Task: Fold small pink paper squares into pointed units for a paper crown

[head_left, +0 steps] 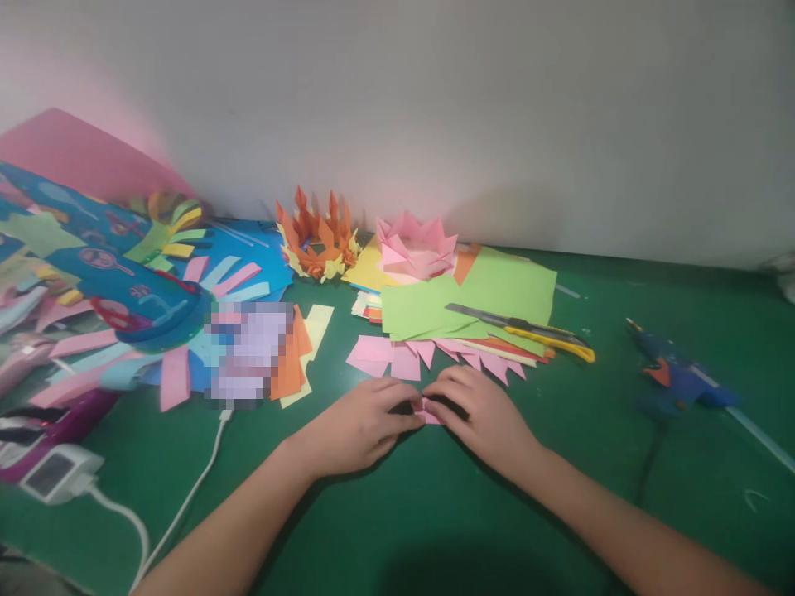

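Observation:
Between my two hands, just above the green table, is a small piece of pink paper (433, 416). My left hand (366, 420) pinches its left side between thumb and fingers. The thumb and fingers of my right hand (481, 418) close on its right side. Fingers cover much of the paper, so its folds are hard to make out. Right behind the hands lie several pink paper pieces (407, 364), some square and some pointed. Beyond them, a yellow utility knife (550, 335) with its blade out rests on light green paper sheets (428, 305).
An orange folded-paper crown (320, 240) and a pink one (417, 247) stand by the wall. At right lies a blue glue gun (683, 377) with a glue stick. Left are a blue cylinder (165, 310), paper strips, a pixelated object (252, 352) and a white cable (204, 472).

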Demonstrator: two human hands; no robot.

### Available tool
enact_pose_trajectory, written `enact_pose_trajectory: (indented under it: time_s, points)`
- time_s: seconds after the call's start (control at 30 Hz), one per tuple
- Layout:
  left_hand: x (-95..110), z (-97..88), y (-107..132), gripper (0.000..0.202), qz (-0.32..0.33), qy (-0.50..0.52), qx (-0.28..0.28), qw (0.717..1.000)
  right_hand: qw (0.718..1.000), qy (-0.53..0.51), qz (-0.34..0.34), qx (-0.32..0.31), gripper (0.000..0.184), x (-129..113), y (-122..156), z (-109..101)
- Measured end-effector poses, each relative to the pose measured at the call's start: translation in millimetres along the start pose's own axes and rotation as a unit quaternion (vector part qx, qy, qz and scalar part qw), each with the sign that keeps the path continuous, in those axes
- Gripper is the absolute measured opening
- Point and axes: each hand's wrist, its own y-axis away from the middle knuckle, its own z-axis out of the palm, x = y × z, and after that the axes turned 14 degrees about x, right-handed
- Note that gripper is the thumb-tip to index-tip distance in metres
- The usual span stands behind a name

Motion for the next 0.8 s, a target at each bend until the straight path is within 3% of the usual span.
enact_pose_trajectory:
  time_s: [0.3,0.63,0.8]
  points:
    - [0,-0.8,-1,0.033,0.003,0.01,-0.01,1.0,0.998,0.026,0.034,-0.046,0.005,-12,-8,-2]
    - [1,2.7,-1,0.028,0.024,-0.019,-0.002,1.0,0.999,0.004,0.05,-0.02,0.012,-8,-7,2]
    - [2,1.8,-2,0.03,0.006,-0.03,0.003,1.0,0.999,0.001,0.048,-0.014,0.005,-7,-4,2]
